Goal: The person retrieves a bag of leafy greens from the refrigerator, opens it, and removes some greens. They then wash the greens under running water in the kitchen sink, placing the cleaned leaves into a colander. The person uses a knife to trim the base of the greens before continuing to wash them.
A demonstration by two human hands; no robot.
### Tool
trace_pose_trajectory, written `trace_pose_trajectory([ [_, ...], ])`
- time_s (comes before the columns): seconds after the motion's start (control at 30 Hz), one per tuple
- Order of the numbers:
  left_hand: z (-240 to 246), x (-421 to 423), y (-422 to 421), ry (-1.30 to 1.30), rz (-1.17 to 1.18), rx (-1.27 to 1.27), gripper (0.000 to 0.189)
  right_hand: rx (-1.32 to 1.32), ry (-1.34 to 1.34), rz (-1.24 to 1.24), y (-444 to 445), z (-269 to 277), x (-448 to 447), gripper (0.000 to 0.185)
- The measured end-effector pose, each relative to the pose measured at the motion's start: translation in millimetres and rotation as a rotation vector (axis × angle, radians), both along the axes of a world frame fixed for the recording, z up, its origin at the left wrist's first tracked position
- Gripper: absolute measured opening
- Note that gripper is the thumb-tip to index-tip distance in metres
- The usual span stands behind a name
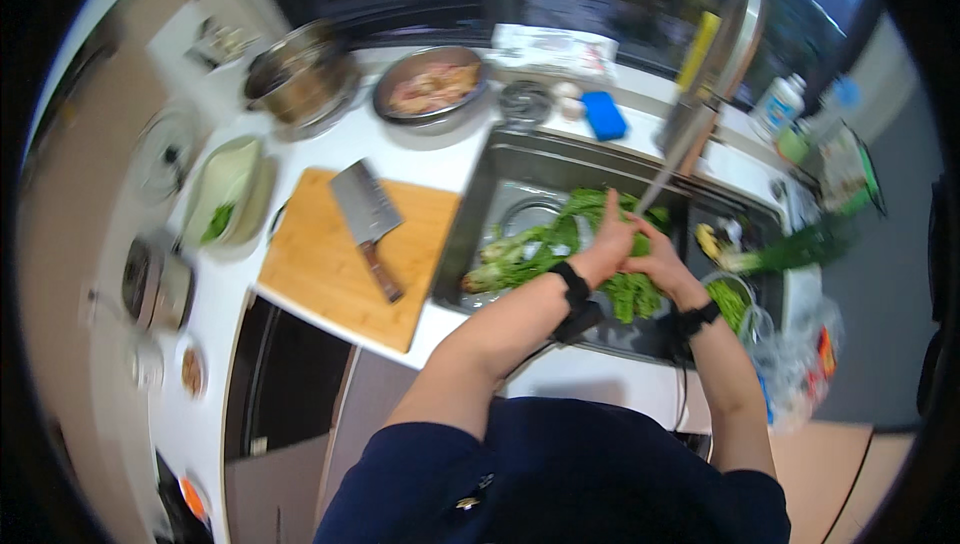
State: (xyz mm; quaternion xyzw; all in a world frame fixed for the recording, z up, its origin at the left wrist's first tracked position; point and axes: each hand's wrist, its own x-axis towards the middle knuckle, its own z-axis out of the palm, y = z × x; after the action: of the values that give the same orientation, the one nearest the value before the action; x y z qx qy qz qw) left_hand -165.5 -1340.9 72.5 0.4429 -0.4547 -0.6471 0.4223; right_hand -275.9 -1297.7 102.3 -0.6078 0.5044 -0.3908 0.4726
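Both my hands are over the large basin of a stainless steel sink [480, 191], close together at the end of the faucet [679, 154]. My left hand [611, 240] and my right hand [658, 263] hold green leafy lettuce [634, 296] between them; the fingers partly hide it. More leafy stalks [517, 259] lie in the basin to the left, their root ends towards the cutting board. A round drain or strainer [532, 214] shows behind them.
A cleaver [367, 206] lies on a wooden cutting board [315, 266] left of the sink. Behind stand a bowl of raw meat [435, 86], a metal pot [304, 83] and a blue sponge [604, 116]. Green onions [795, 250] and a plastic bag [799, 371] are at right.
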Motion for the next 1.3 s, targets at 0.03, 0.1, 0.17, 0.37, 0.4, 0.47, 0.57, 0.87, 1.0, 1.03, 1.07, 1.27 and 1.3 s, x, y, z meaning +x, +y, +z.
trace_pose_trajectory([
  [0.03, 5, 3, -1, -0.015, -0.052, -0.013, 0.073, 0.075, -0.102, 0.008, 3, 2, 2, 0.059],
  [0.1, 19, 8, 3, -0.124, -0.210, 0.011, 0.066, 0.182, -0.078, -0.052, 4, 3, 5, 0.055],
  [0.17, 35, 13, 13, -0.162, -0.287, -0.073, 0.065, 0.183, -0.077, -0.111, 3, 3, 4, 0.048],
  [0.37, 61, 53, 30, -0.977, -0.220, -0.405, 0.040, 0.179, -0.168, -0.261, -8, 1, -8, 0.027],
  [0.4, 60, 65, 28, -1.036, -0.266, -0.417, 0.032, 0.138, -0.133, -0.248, -7, 0, -8, 0.025],
  [0.47, 54, 82, 27, -1.192, -0.408, -0.549, 0.013, 0.149, -0.110, -0.200, -5, -2, -9, 0.023],
  [0.57, 49, 101, 34, -1.447, -0.503, -0.810, 0.017, 0.145, -0.060, -0.201, 0, -4, -3, 0.023],
  [0.87, 99, 172, 38, -1.221, -0.466, -0.883, 0.106, 0.214, 0.068, -0.340, 6, 4, 19, 0.040],
  [1.0, 102, 287, -9, -0.815, -0.006, -0.621, 0.107, 0.259, 0.150, -0.565, 18, 9, 23, 0.079],
  [1.03, 101, 338, -20, -0.890, 0.199, -0.603, 0.101, 0.269, 0.167, -0.610, 21, 11, 24, 0.077],
  [1.07, 102, 395, -29, -0.867, 0.406, -0.550, 0.095, 0.278, 0.013, -0.511, 25, 13, 25, 0.076],
  [1.27, 84, 678, 3, -0.555, 1.100, -0.051, 0.058, 0.185, 0.001, -0.602, 30, 30, 20, 0.064],
  [1.3, 74, 700, 8, -0.461, 1.062, 0.093, 0.053, 0.139, -0.003, -0.561, 27, 36, 19, 0.055],
])
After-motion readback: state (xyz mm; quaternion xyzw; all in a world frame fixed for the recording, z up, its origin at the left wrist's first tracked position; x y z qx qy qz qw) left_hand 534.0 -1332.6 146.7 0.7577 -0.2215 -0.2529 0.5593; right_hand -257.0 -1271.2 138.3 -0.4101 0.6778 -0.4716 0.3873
